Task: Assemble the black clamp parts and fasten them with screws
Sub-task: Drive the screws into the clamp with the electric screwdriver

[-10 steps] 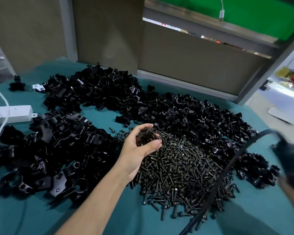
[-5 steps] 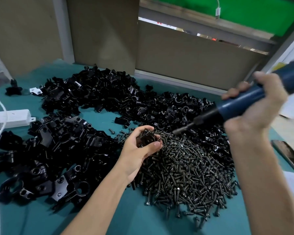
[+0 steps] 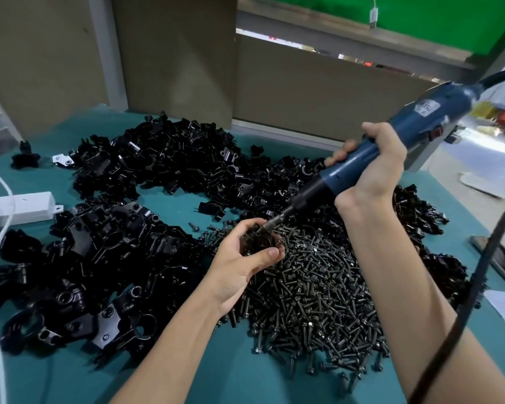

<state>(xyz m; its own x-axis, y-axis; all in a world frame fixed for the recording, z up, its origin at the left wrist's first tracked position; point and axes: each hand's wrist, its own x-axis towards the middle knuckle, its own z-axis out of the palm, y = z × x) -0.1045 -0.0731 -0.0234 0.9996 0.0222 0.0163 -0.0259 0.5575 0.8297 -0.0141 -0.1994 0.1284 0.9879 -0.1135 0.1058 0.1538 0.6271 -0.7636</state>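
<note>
Power strip (image 3: 18,207): white, at the counter's (image 3: 245,380) left edge.
Clamp parts (image 3: 99,258): black heaps spread over the counter.
Left hand (image 3: 242,263): curled round one clamp (image 3: 260,240) over the pile.
Screws (image 3: 318,293): dark pile, centre.
Right hand (image 3: 373,167): grips a blue screwdriver (image 3: 391,147), its bit touching the held clamp.

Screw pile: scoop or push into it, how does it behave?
The screw pile is loose, so it likely spreads rather than shifting whole. The lone screw on the teal mat suggests strays roll off.
</note>
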